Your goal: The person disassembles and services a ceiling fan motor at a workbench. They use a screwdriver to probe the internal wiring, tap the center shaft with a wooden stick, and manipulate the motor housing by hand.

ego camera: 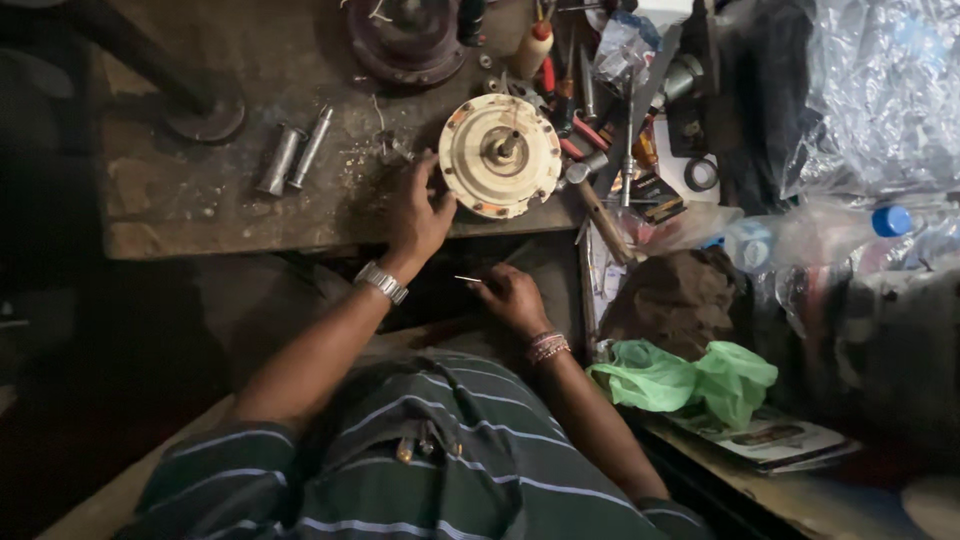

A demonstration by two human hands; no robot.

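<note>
A round cream-coloured motor housing [500,155] with a short shaft at its centre lies at the front edge of a worn wooden bench [200,190]. My left hand [418,212], with a metal watch on the wrist, rests against the housing's left rim and steadies it. Below the bench edge, my right hand [508,296] pinches a thin metal pin [467,279] between its fingertips; beaded bands sit on that wrist.
Two metal cylinders [293,152] lie on the bench to the left. A dark round casing [405,40] sits at the back. Screwdrivers and a hammer [598,205] crowd the right, beside plastic bags, a blue-capped bottle [810,235] and a green bag [690,378].
</note>
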